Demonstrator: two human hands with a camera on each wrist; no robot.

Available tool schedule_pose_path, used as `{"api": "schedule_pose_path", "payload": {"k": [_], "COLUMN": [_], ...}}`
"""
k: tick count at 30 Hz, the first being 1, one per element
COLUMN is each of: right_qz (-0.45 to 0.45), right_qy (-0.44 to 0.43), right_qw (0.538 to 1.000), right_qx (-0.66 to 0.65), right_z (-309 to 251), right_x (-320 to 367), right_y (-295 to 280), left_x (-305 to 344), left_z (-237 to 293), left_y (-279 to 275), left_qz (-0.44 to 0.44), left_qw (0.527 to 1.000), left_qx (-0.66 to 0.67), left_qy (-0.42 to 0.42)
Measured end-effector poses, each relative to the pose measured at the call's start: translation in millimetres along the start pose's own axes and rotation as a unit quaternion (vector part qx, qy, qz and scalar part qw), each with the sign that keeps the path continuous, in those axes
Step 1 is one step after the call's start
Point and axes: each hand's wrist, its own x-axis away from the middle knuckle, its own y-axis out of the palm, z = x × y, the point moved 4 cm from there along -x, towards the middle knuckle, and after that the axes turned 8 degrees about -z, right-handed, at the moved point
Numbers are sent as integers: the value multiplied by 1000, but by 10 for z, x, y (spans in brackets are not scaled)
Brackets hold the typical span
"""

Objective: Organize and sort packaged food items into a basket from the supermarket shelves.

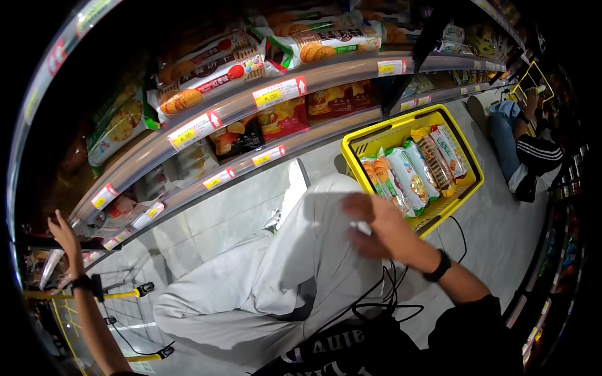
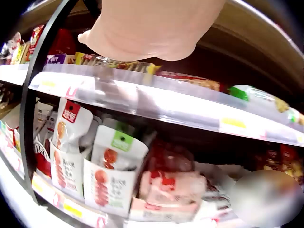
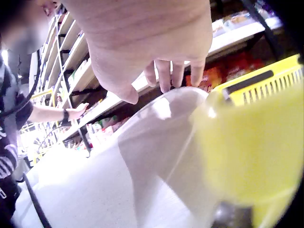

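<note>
Right hand: hung over the bent knee, fingers loose and slightly parted, pinching nothing that showed.
Left hand: reached out near the left end of the shelf, fingers straight and spread, with nothing seen in it; whether it touched the shelf, I could not tell.
Basket: stood just beside the knee, on the right hand's side, probably so that this hand could reach it with little turning.
Packets: lay in the basket, side by side in a slanting row, perhaps so that they fitted closely and were not crushed.
Shelf goods: long biscuit packs lay above a front edge with price tags, presumably set there so each price read against its goods.
Aisle: another person was well apart, near a yellow frame.
Head view: it alone showed the packets inside the basket, but blurred the right hand.
Left wrist view: it showed pouches upright on a lower level, fronts outward, likely for reading; the left hand's fingers were hidden.
Right wrist view: it showed the right hand's fingers extended downward, and the basket's side but not its contents.
</note>
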Motion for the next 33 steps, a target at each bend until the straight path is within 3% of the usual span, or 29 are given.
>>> {"api": "schedule_pose_path", "payload": {"k": [1, 2, 3, 4, 5, 6, 7, 8, 9, 10, 11, 12, 13, 14, 15, 16, 17, 19, 20, 24, 25, 26, 28, 29, 30, 31, 32, 33], "right_qz": [43, 84, 90, 101, 97, 106, 35, -95, -203, -128, -131, -210, -233, -318, -189, -159, -114, -90, -102, 3, 70, 132, 66, 94, 77, 87, 124, 105], "right_qy": [38, 70, 152, 158, 221, 224, 315, 351, 412, 130, 94, 240, 215, 250, 503, 644, 566, 459, 518, 439, 275, 104, 209, 184, 199, 133, 39, -5], "right_qw": [998, 993, 981, 965, 954, 955, 944, 912, 841, 894, 885, 815, 819, 843, 829, 740, 811, 878, 821, 855, 892, 894, 884, 884, 868, 880, 903, 915], "right_qx": [24, 45, 80, 181, 178, 165, 88, 187, 287, 409, 438, 483, 478, 355, 153, 114, 93, 99, 217, 278, 353, 415, 413, 419, 449, 447, 409, 389], "right_z": [108, 227, 459, 713, 1150, 1365, 1873, 2235, 2268, 2740, 2732, 3951, 3380, 3529, 3178, 2718, 2645, 2687, 2684, 2456, 2052, 1400, 233, -37, -447, -700, -1056, -1369], "right_x": [95, 166, 246, 362, 489, 586, 813, 945, 962, 1403, 1529, 1869, 1594, 1503, 1321, 1059, 1102, 1086, 1058, 1070, 950, 809, 414, 300, 181, 97, -11, -106], "right_y": [-209, -412, -619, -822, -981, -1095, -1173, -1192, -1188, -1088, -1103, -1111, -1173, -1248, -1364, -1350, -1346, -1430, -1522, -1670, -1675, -1604, -1483, -1394, -1296, -1213, -1107, -1017], "left_x": [233, 586, 766, 1414, 1762, 2133, 2453, 2724, 2922, 3042, 3107, 3139, 3173, 3213, 3236, 3322, 3361, 3406, 3442, 3536, 3539, 3522, 3460, 3439, 3445, 3467, 3420, 3375], "left_z": [178, 326, -360, 781, 773, 1123, 1491, 1794, 1949, 2140, 2324, 2446, 2526, 2520, 2487, 2472, 2495, 2503, 2508, 2638, 2719, 2821, 3073, 3185, 3286, 3438, 3574, 3693], "left_y": [-116, -186, 46, -341, -354, -459, -652, -813, -960, -1139, -1351, -1532, -1663, -1770, -1846, -1943, -1974, -2081, -2126, -2204, -2206, -2220, -2255, -2210, -2136, -2105, -2153, -2216], "left_qz": [-30, -66, -87, -128, -218, -200, -233, -264, -295, -328, -360, -382, -409, -400, -387, -380, -381, -354, -353, -377, -407, -422, -428, -432, -380, -406, -365, -321], "left_qw": [995, 972, 992, 955, 947, 959, 949, 938, 932, 919, 902, 900, 891, 896, 903, 903, 899, 905, 901, 878, 861, 850, 842, 837, 858, 838, 862, 884], "left_qx": [89, 217, 90, 261, 235, 199, 213, 226, 201, 200, 199, 175, 158, 138, 141, 159, 179, 201, 219, 269, 285, 301, 315, 325, 320, 333, 317, 301], "left_qy": [34, -56, 13, -66, -34, -2, 10, 17, 59, 93, 126, 119, 116, 136, 124, 121, 123, 125, 126, 120, 106, 94, 91, 82, 130, 149, 155, 157]}}
